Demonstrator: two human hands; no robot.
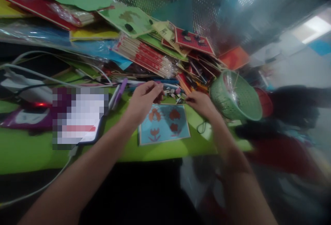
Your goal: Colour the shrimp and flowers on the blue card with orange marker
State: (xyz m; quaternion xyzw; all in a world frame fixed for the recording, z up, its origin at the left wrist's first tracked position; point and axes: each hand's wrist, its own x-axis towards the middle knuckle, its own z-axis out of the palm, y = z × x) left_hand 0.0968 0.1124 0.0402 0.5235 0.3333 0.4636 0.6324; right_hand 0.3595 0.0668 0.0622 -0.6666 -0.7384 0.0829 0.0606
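Observation:
A light blue card [164, 124] with several red flower cut-outs lies on the green table [31, 152] in front of me. My left hand [144, 100] hovers over its far left corner, fingers curled and pinched together; what they hold is too small and blurred to name. My right hand [200, 103] rests at the card's far right corner, fingers bent down among small loose pieces [176, 95] beyond the card. Whether it grips one of them does not show.
A green mesh basket [236, 97] lies tilted right of my right hand. Packs of sticks [144, 56], coloured cards and paper sheets pile up behind. A phone [80, 118] and white cables [38, 75] lie at the left. Pens [119, 93] lie beside my left hand.

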